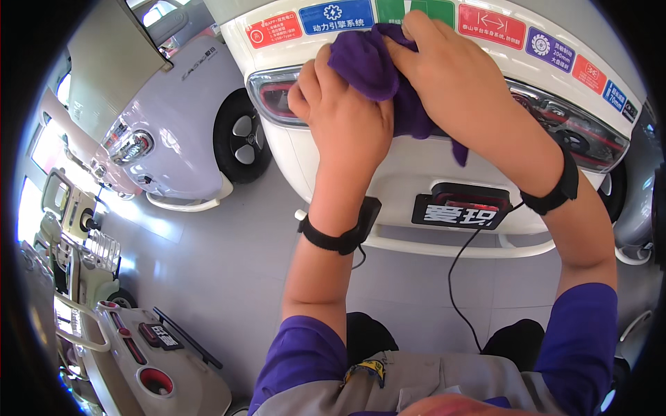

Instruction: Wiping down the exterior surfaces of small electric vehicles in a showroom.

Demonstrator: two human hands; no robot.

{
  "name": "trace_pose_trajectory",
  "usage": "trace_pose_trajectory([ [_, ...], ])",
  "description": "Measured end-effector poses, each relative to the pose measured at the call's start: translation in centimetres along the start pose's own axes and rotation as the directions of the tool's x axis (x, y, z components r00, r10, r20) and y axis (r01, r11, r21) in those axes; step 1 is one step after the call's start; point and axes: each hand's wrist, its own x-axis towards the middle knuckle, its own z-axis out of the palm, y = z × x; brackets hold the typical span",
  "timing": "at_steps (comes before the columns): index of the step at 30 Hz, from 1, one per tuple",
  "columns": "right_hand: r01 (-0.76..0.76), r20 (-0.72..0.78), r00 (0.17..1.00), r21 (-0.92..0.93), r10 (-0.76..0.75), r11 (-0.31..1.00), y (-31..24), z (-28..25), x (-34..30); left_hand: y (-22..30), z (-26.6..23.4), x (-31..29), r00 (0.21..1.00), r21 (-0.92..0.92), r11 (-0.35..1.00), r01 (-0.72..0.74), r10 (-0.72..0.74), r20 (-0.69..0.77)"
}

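A bunched purple cloth (364, 66) is held between my two hands, against the back of a white small vehicle (402, 173). My left hand (347, 114) is closed on the cloth's left side, beside the left end of the tail lamp (272, 93). With bent fingers, my right hand (447, 73) grips its upper right part, just below a green sticker (427, 12). Loose folds of cloth hang below the hands, over the middle of the lamp strip. The cloth partly hides the fingertips of both hands.
A dark plate (454, 211) and a white bumper bar (395, 244) sit low on the vehicle. A thin black cable (451, 277) hangs near my legs. A lilac vehicle (173, 118) stands at left, a beige one (166, 367) at lower left, and a grey one (638, 201) at right.
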Motion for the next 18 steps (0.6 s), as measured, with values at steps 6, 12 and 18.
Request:
trace_pose_trajectory([
  [6, 0.067, -0.163, 0.984, -0.066, -0.078, 0.996, 0.4, 0.6, -1.3, 0.5, -0.4, -1.2, 0.999, -0.044, 0.999, 0.024, -0.022, 0.038],
  [12, 0.098, -0.174, 0.98, -0.009, -0.098, 0.995, -0.3, 1.0, 0.9, -0.7, 2.1, -2.0, 0.983, -0.033, 0.999, 0.011, -0.017, -0.184],
  [18, 0.137, -0.122, 0.982, -0.051, -0.143, 0.989, -3.1, 3.6, 3.6, -2.2, 1.8, 0.0, 0.955, -0.115, 0.986, 0.123, -0.149, -0.255],
])
